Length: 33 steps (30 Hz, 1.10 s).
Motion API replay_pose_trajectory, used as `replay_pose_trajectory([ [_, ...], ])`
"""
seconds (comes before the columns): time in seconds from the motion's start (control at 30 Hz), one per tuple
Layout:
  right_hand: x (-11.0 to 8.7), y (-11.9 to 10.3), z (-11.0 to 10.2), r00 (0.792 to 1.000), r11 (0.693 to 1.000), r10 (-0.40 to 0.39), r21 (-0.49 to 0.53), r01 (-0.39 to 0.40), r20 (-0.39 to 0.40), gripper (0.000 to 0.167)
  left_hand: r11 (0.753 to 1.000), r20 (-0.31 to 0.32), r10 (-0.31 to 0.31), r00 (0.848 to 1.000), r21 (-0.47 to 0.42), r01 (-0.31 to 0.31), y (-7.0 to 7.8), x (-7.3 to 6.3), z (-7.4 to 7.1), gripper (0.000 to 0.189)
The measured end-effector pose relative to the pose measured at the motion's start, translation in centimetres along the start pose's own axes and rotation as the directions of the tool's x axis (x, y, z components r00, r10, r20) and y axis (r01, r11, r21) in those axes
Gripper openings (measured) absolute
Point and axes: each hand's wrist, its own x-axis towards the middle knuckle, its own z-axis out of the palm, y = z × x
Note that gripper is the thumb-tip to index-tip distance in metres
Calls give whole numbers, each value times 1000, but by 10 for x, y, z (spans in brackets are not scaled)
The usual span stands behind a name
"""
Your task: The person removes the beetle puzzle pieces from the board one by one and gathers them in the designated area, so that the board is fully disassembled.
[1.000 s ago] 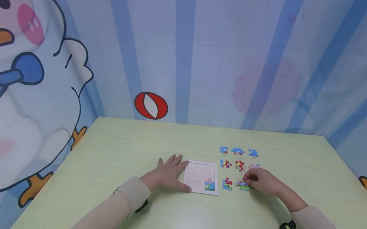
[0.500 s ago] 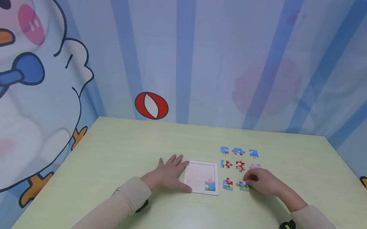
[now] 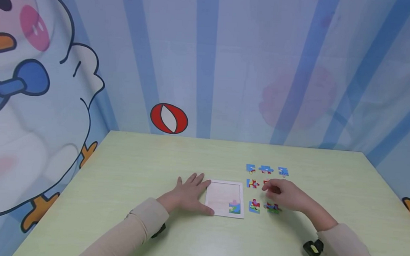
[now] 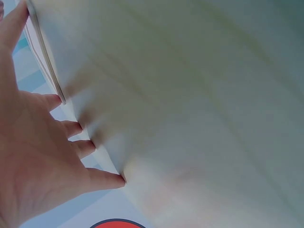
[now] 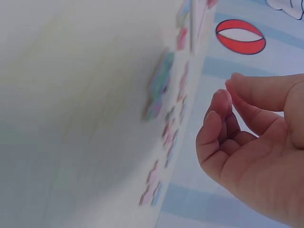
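Note:
My left hand [image 3: 190, 194] lies with spread fingers on the table, thumb and index finger touching the left corners of a white puzzle frame [image 3: 242, 198]. One puzzle piece [image 3: 234, 208], pink, blue and green, sits in the frame's lower right corner. My right hand [image 3: 288, 194] hovers over the loose pieces, fingers loosely curled, nothing visible between them in the right wrist view. Below it lies a green and red puzzle piece [image 3: 273, 209]. The red middle puzzle piece [image 3: 265, 182] is mostly hidden behind my fingers, and the pink one beside it is covered.
Left of that green and red piece is a red and blue puzzle piece [image 3: 254, 206]. Farther back lie a yellow and red piece [image 3: 252, 183] and a row of blue puzzle pieces [image 3: 266, 169]. A striped cartoon curtain [image 3: 231, 68] stands behind the table [image 3: 148, 156].
My right hand has lifted off the lower middle puzzle piece and shifted back and left, uncovering that piece and covering the pink and red ones. The left hand and frame have stayed put.

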Motion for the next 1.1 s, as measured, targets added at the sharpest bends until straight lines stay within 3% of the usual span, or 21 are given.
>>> replay_pose_trajectory([
  [0.47,16,-22,20,993,988,-112,112,108,28,18,1000,-4,7,1000,-4,-7,0,-2,0,99],
  [0.77,24,-31,35,992,983,-90,166,74,92,25,1000,-4,6,1000,2,-6,-1,0,1,100],
  [1.1,33,-33,48,988,990,-63,131,45,143,31,1000,-3,1,1000,9,-1,-2,1,1,100],
])
